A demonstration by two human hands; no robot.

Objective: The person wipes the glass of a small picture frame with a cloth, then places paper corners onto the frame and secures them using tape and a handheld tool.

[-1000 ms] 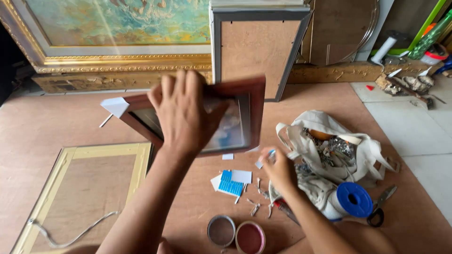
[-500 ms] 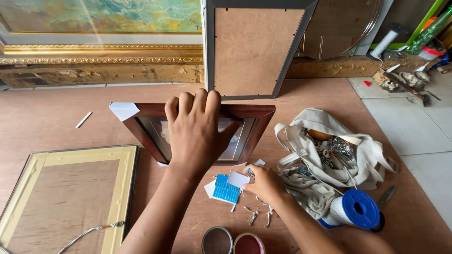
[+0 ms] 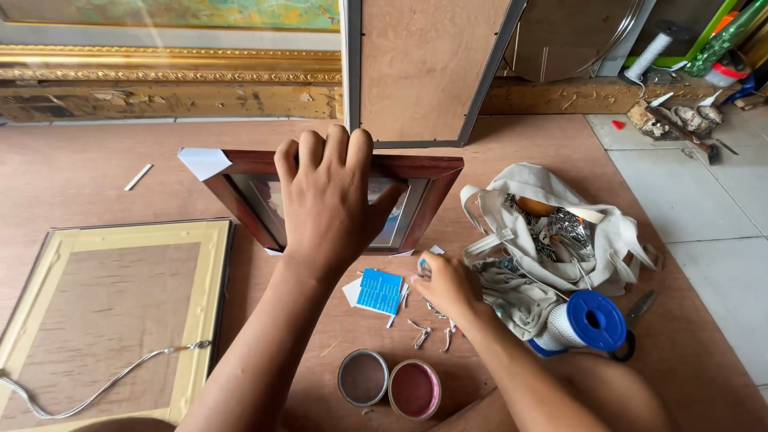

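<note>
Left hand (image 3: pixel 324 196): laid flat over the dark wood frame (image 3: pixel 416 172), fingers together and hooked over its top edge, thumb spread to the side; the frame is pressed down by it.
Right hand (image 3: pixel 438 284): curled over the small metal clips (image 3: pixel 422 332) on the floor, fingertips drawn together; whether a clip is pinched cannot be told.
Frame position: face-up on the brown floor (image 3: pixel 80 168), just below a backing board (image 3: pixel 424 68) leaned upright; a white paper corner (image 3: pixel 204 162) sits on its left corner.
Risk, glass: the glazing could be cracked or smudged if too much weight is put through the flat palm.
Risk, slip: the frame could be skidded on the smooth floor, since it is held from one side only.
Risk, clips: the loose clips could be scattered or lost by a careless sweep of the right hand.
Risk, tins: the two open tins could be knocked by the right forearm, which passes close by.
Container, bag (image 3: pixel 560 240): pale cloth, slumped open; crumpled shiny metal pieces and cord are seen inside.
Container, grey tin (image 3: pixel 362 378): round, shallow, contents not discernible.
Container, pink tin (image 3: pixel 414 390): round, touching the grey one, contents not discernible.
Nearby: blue card (image 3: pixel 379 291); blue spool (image 3: pixel 588 320); gold frame (image 3: pixel 108 316) face-down with a hanging wire.
</note>
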